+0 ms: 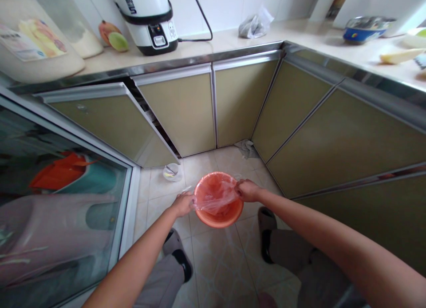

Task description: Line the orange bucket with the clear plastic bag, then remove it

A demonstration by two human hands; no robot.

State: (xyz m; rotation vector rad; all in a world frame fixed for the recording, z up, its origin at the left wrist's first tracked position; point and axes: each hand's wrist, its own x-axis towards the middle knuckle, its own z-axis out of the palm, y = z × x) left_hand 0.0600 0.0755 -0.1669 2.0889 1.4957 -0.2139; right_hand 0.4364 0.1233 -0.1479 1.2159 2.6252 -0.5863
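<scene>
A round orange basin [218,222] is low in the middle of the head view, between my feet. Stretched across its opening is a clear plastic bag or film [216,203], thin and wrinkled. My left hand [184,203] pinches one end of this plastic by the basin's left rim. At the right rim my right hand [246,191] grips the other end, fingers closed. Through the plastic the basin's inside shows orange; I cannot make out what else may be in it.
A small clear dish [172,172] sits on the tiled floor, left of the basin. A grey cloth [246,148] lies in the cabinet corner. One cabinet door [109,121] hangs ajar. On the counter stand a white cooker [149,24], a plastic bag [254,25] and a blue bowl [364,30].
</scene>
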